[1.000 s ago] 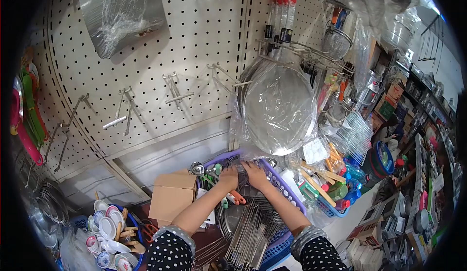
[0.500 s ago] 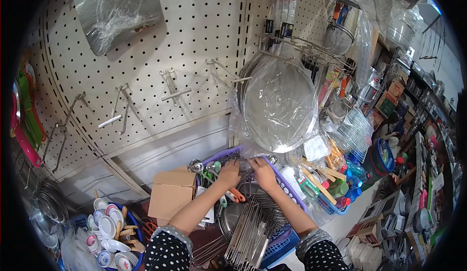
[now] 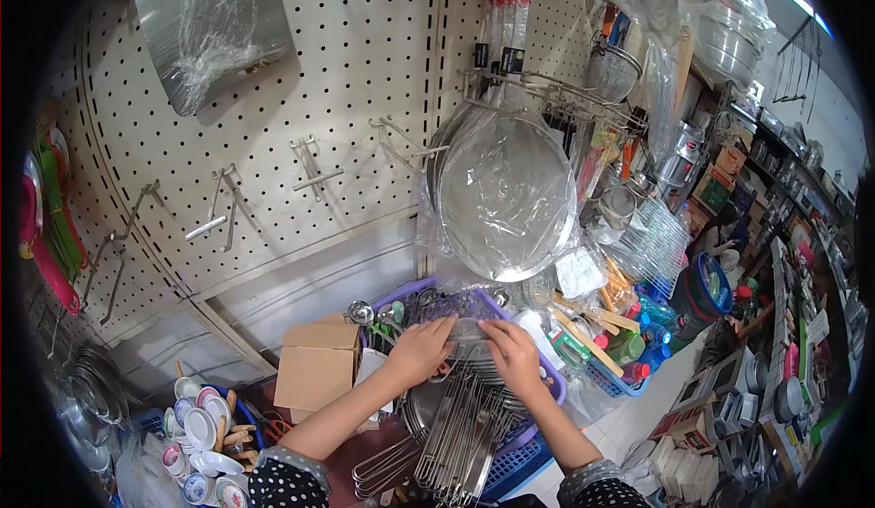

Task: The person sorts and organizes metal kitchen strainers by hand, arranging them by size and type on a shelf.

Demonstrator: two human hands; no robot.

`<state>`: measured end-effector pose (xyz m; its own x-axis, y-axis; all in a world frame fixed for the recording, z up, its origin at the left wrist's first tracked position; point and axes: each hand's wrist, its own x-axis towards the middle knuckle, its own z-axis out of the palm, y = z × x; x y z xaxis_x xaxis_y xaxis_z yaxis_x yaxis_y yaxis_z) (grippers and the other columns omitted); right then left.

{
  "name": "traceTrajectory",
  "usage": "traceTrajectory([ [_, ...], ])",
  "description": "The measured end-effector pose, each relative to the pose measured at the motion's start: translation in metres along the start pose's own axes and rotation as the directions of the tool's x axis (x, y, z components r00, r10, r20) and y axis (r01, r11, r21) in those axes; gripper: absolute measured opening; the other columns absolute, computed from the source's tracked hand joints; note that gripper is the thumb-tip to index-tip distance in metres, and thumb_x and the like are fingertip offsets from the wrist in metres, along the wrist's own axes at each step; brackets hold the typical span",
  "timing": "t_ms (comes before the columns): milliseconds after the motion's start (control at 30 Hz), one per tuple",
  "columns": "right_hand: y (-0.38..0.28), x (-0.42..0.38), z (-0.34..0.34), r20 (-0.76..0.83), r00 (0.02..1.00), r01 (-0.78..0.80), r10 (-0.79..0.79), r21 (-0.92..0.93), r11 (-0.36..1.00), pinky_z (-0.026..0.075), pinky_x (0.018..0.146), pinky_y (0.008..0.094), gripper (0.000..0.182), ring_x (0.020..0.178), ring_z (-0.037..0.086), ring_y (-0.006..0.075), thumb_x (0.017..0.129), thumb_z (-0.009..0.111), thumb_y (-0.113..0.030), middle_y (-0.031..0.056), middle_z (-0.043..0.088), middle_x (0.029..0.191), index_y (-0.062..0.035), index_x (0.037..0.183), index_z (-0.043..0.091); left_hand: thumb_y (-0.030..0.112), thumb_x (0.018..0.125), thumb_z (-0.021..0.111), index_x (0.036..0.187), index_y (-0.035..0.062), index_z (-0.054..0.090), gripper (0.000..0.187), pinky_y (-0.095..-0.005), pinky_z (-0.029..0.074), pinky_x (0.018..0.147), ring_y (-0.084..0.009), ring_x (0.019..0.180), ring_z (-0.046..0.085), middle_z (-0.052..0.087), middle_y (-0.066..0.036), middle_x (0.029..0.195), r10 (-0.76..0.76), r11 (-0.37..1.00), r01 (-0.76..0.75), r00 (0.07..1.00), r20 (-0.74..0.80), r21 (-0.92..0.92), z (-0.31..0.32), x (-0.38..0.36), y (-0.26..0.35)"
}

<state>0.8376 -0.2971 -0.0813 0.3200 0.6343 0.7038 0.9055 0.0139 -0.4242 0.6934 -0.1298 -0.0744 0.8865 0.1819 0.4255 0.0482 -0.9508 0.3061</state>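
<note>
Between my two hands is a small, round, greyish piece that looks like a strainer; its exact kind is not plain. My left hand pinches its left edge, and my right hand grips the right edge, both with closed fingers. They are over a purple basket of metal kitchen utensils. Long wire-handled tools lie in the near part of the basket. Ladles stick up at its far left corner.
A cardboard box stands left of the basket. A tub of white ladles and bowls is farther left. On the right sits a blue basket with bottles. Bagged round sieves hang on the pegboard beside bare hooks.
Both hands have come back toward me from the far end of the purple basket, and the round greyish piece now shows between them. The view has shifted slightly.
</note>
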Motion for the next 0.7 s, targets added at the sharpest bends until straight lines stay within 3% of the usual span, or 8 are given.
traceTrajectory([
  [67, -0.029, -0.002, -0.016, 0.005, 1.0, 0.012, -0.012, 0.027, 1.0, 0.051, 0.087, 0.0394, 0.038, 0.099, 0.065, 0.0297, 0.081, 0.073, -0.006, 0.0098, 0.067, 0.109, -0.0085, 0.119, 0.07, 0.015, 0.09, 0.061, 0.134, -0.0005, 0.053, 0.047, -0.0411, 0.051, 0.087, -0.031, 0.103, 0.065, 0.067, -0.014, 0.115, 0.019, 1.0, -0.02, 0.997, -0.074, -0.004, -0.025, -0.014, 0.018],
  [167, -0.067, -0.003, -0.034, 0.013, 0.999, 0.03, -0.031, 0.082, 0.996, 0.052, 0.084, 0.0384, 0.042, 0.098, 0.066, 0.0284, 0.078, 0.077, -0.009, 0.0094, 0.067, 0.109, -0.0089, 0.119, 0.07, 0.006, 0.081, 0.068, 0.133, 0.004, 0.056, 0.054, -0.0425, 0.051, 0.089, -0.0341, 0.102, 0.064, 0.067, -0.016, 0.112, -0.026, 0.988, 0.006, 0.991, -0.128, -0.157, -0.061, -0.036, 0.036],
  [200, -0.074, -0.004, -0.032, -0.034, 0.997, 0.071, -0.068, 0.114, 0.991, 0.054, 0.076, 0.0361, 0.041, 0.09, 0.068, 0.0265, 0.078, 0.078, -0.01, 0.0095, 0.068, 0.106, -0.0085, 0.119, 0.071, 0.004, 0.08, 0.069, 0.124, 0.003, 0.064, 0.044, -0.0429, 0.051, 0.086, -0.0349, 0.097, 0.065, 0.069, -0.016, 0.106, -0.042, 0.985, 0.007, 0.979, -0.2, -0.17, -0.074, -0.044, 0.048],
  [300, -0.108, -0.015, -0.034, 0.003, 1.0, 0.012, -0.013, 0.175, 0.985, 0.054, 0.068, 0.0337, 0.038, 0.08, 0.068, 0.0245, 0.081, 0.078, -0.011, 0.0091, 0.068, 0.1, -0.0074, 0.118, 0.071, 0.003, 0.082, 0.067, 0.118, 0.0019, 0.067, 0.035, -0.0434, 0.052, 0.084, -0.0357, 0.092, 0.066, 0.07, -0.016, 0.098, -0.133, 0.978, 0.08, 0.953, -0.273, -0.194, -0.077, -0.082, 0.058],
  [333, -0.116, -0.016, -0.032, -0.03, 0.998, 0.058, -0.054, 0.201, 0.978, 0.054, 0.062, 0.0324, 0.031, 0.074, 0.068, 0.0232, 0.085, 0.076, -0.011, 0.0093, 0.068, 0.096, -0.0062, 0.115, 0.072, 0.003, 0.085, 0.066, 0.108, 0.0005, 0.069, 0.024, -0.0418, 0.053, 0.077, -0.0335, 0.084, 0.067, 0.07, -0.016, 0.09, -0.118, 0.983, 0.055, 0.923, -0.366, -0.177, -0.082, -0.09, 0.066],
  [467, -0.155, -0.03, -0.035, 0.146, 0.988, -0.093, 0.05, 0.304, 0.948, 0.054, 0.063, 0.0326, 0.022, 0.072, 0.067, 0.0235, 0.089, 0.072, -0.01, 0.0111, 0.067, 0.092, -0.0026, 0.111, 0.071, 0.003, 0.088, 0.066, 0.1, -0.0014, 0.068, 0.013, -0.036, 0.051, 0.067, -0.0277, 0.074, 0.067, 0.067, -0.015, 0.083, -0.322, 0.927, 0.235, 0.899, -0.297, -0.292, -0.09, -0.136, 0.086],
  [600, -0.194, -0.041, -0.035, 0.277, 0.952, -0.233, 0.135, 0.36, 0.903, 0.053, 0.064, 0.0324, 0.018, 0.071, 0.066, 0.0248, 0.091, 0.069, -0.008, 0.0131, 0.066, 0.088, 0.0029, 0.106, 0.07, 0.01, 0.093, 0.066, 0.096, 0.0002, 0.066, 0.01, -0.035, 0.044, 0.052, -0.0256, 0.054, 0.057, 0.06, -0.014, 0.071, -0.542, 0.808, 0.398, 0.791, -0.284, -0.434, -0.088, -0.179, 0.1],
  [700, -0.221, -0.052, -0.035, 0.345, 0.927, -0.283, 0.147, 0.386, 0.878, 0.052, 0.064, 0.0331, 0.018, 0.069, 0.065, 0.0248, 0.091, 0.069, -0.008, 0.0134, 0.066, 0.086, 0.0028, 0.106, 0.07, 0.011, 0.094, 0.065, 0.093, 0.0002, 0.065, 0.011, -0.0363, 0.044, 0.053, -0.0272, 0.056, 0.059, 0.06, -0.015, 0.07, -0.596, 0.753, 0.441, 0.772, -0.222, -0.489, -0.107, -0.208, 0.116],
])
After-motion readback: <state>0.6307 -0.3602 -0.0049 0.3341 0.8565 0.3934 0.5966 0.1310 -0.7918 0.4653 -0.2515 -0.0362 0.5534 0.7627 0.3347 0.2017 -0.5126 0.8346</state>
